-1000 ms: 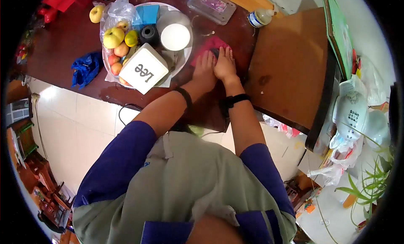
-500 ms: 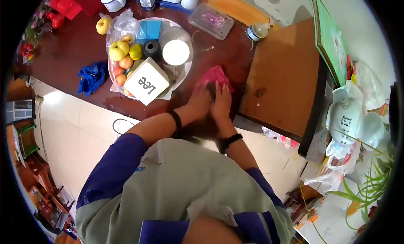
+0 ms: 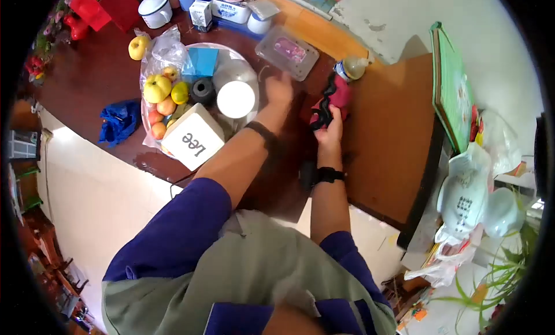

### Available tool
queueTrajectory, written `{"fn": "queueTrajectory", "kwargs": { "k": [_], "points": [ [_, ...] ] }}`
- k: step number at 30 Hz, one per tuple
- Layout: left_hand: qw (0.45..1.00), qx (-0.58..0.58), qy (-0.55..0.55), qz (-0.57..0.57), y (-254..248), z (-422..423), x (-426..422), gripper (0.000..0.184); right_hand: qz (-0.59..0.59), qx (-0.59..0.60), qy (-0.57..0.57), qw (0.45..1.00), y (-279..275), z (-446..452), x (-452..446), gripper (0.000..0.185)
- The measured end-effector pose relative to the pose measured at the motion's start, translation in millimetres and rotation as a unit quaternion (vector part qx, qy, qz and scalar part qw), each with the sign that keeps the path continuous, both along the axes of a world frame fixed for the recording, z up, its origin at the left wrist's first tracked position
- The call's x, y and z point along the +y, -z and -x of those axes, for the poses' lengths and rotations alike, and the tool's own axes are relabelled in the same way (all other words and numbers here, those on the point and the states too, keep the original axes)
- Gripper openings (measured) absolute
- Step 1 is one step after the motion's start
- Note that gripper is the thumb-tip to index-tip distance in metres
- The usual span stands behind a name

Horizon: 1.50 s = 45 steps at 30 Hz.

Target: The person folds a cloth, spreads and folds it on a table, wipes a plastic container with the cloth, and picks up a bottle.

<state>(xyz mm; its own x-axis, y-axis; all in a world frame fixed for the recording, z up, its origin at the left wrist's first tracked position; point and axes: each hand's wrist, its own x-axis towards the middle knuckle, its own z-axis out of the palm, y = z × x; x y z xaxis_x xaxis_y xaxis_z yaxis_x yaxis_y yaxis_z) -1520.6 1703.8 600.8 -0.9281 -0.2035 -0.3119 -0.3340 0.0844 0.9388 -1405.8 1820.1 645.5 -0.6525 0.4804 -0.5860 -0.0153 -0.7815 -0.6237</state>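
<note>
My right hand grips a pink cloth with a wavy black edge, lifted beside the brown wooden top, near a small labelled bottle. Between the round tray and a clear plastic box, my left hand is over the dark red table; its fingers are blurred and I cannot make out whether it holds anything. On the tray are a white box marked "Lee", several fruits, a black roll, a blue square and a white round object.
A blue cloth bag lies at the table's left edge. Along the back stand a white enamel mug, a small carton and jars. The brown wooden top adjoins on the right, with a green folder upright beyond it.
The hands have separated. My right hand has raised the pink cloth off the table and moved it rightward; my left hand has moved up and away towards the plastic box.
</note>
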Motion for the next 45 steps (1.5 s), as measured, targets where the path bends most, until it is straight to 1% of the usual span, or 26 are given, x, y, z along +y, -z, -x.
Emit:
{"fn": "queueTrajectory", "kwargs": {
  "k": [1, 2, 3, 6, 7, 11, 17, 18, 19, 20, 21, 22, 23, 25, 26, 27, 28, 29, 30, 33, 36, 37, 40, 41, 44, 45],
  "points": [
    [0.999, -0.031, -0.026, -0.033, -11.2, 8.5, 0.4, 0.059, 0.042, 0.022, 0.028, 0.999, -8.2, 6.8, -3.0, 0.023],
    [0.995, -0.063, -0.049, -0.064, -21.6, 16.0, -0.4, 0.058, 0.045, 0.025, -0.006, 0.999, -8.8, 12.4, -1.9, 0.021],
    [0.993, -0.084, -0.021, -0.081, -5.2, 30.3, 3.1, 0.055, 0.021, 0.014, -0.036, 0.999, -10.5, 21.6, -3.3, 0.02],
    [0.984, -0.15, -0.059, -0.08, -46.1, 37.4, 0.7, 0.051, -0.005, -0.002, -0.092, 0.996, -5.2, 47.1, -6.0, 0.019],
    [0.983, -0.103, -0.086, -0.124, -40.5, 38.2, 3.3, 0.048, -0.012, -0.009, -0.088, 0.996, -3.3, 55.9, -7.7, 0.02],
    [0.981, -0.092, -0.052, -0.165, -47.3, 26.3, -2.0, 0.034, -0.047, 0.004, -0.091, 0.995, -6.8, 67.5, -12.0, 0.027],
    [0.966, -0.029, -0.013, -0.255, -20.1, -12.4, -12.3, 0.025, -0.143, 0.04, -0.052, 0.987, -10.6, 23.6, -30.9, 0.034],
    [0.976, -0.001, 0.011, -0.219, -17.5, -22.5, -16.1, 0.024, -0.169, 0.035, -0.048, 0.984, -8.5, 10.5, -33.3, 0.034],
    [0.982, 0.028, 0.035, -0.184, -15.7, -31.8, -19.6, 0.024, -0.14, 0.04, -0.043, 0.988, -16.4, -4.5, -35.5, 0.045],
    [0.985, 0.059, 0.06, -0.152, -14.5, -40.0, -21.9, 0.024, -0.17, 0.048, -0.031, 0.984, -23.2, -14.9, -40.5, 0.046],
    [0.969, 0.06, 0.089, -0.223, -30.4, -52.5, -30.0, 0.02, -0.2, 0.054, -0.018, 0.978, -31.6, -26.9, -46.2, 0.046],
    [0.969, 0.081, 0.117, -0.203, -36.4, -63.9, -36.2, 0.02, -0.231, 0.058, -0.003, 0.971, -37.5, -40.4, -50.2, 0.047],
    [0.966, 0.103, 0.145, -0.186, -43.1, -71.3, -43.1, 0.02, -0.276, 0.049, 0.008, 0.96, -40.2, -50.7, -53.5, 0.048],
    [0.961, 0.139, 0.195, -0.137, -59.1, -84.2, -58.4, 0.021, -0.442, 0.021, -0.056, 0.895, -76.8, -69.7, -66.6, 0.05],
    [0.957, 0.155, 0.226, -0.097, -69.6, -94.8, -68.2, 0.02, -0.518, 0.005, -0.089, 0.851, -91.3, -77.8, -73.1, 0.051],
    [0.949, 0.173, 0.257, -0.055, -91.1, -105.3, -82.2, 0.02, -0.585, -0.017, -0.081, 0.807, -81.5, -86.8, -75.7, 0.056],
    [0.939, 0.191, 0.286, -0.013, -104.0, -111.3, -94.5, 0.022, -0.649, -0.023, -0.086, 0.755, -96.0, -92.8, -86.1, 0.058],
    [0.917, 0.214, 0.334, -0.039, -79.3, -115.9, -103.0, 0.018, -0.708, -0.032, -0.091, 0.699, -114.8, -100.5, -98.9, 0.06],
    [0.909, 0.203, 0.359, -0.054, -80.0, -121.8, -112.2, 0.017, -0.762, -0.041, -0.094, 0.639, -130.6, -105.8, -111.3, 0.062],
    [0.878, 0.157, 0.435, -0.128, -85.0, -149.1, -142.7, 0.014, -0.785, -0.061, -0.07, 0.612, -150.0, -107.9, -132.1, 0.056],
    [0.864, 0.182, 0.454, -0.12, -109.2, -158.1, -169.1, 0.013, -0.795, -0.097, -0.059, 0.596, -176.5, -107.6, -153.8, 0.052],
    [0.877, 0.134, 0.446, -0.121, -111.4, -155.8, -175.4, 0.014, -0.792, -0.112, -0.074, 0.596, -182.2, -112.1, -161.1, 0.053],
    [0.849, 0.033, 0.417, -0.323, -133.9, -154.2, -192.8, 0.012, -0.776, -0.158, -0.093, 0.603, -183.2, -143.1, -186.9, 0.053],
    [0.844, 0.044, 0.459, -0.274, -136.8, -147.4, -200.3, 0.013, -0.77, -0.181, -0.09, 0.606, -178.7, -156.9, -193.3, 0.053],
    [0.803, 0.015, 0.465, -0.373, -133.9, -148.2, -208.7, 0.013, -0.756, -0.227, -0.064, 0.611, -172.4, -200.3, -202.9, 0.054],
    [0.815, 0.001, 0.465, -0.344, -146.4, -153.5, -212.7, 0.017, -0.757, -0.23, -0.048, 0.609, -163.5, -216.0, -202.2, 0.054]
  ]
}}
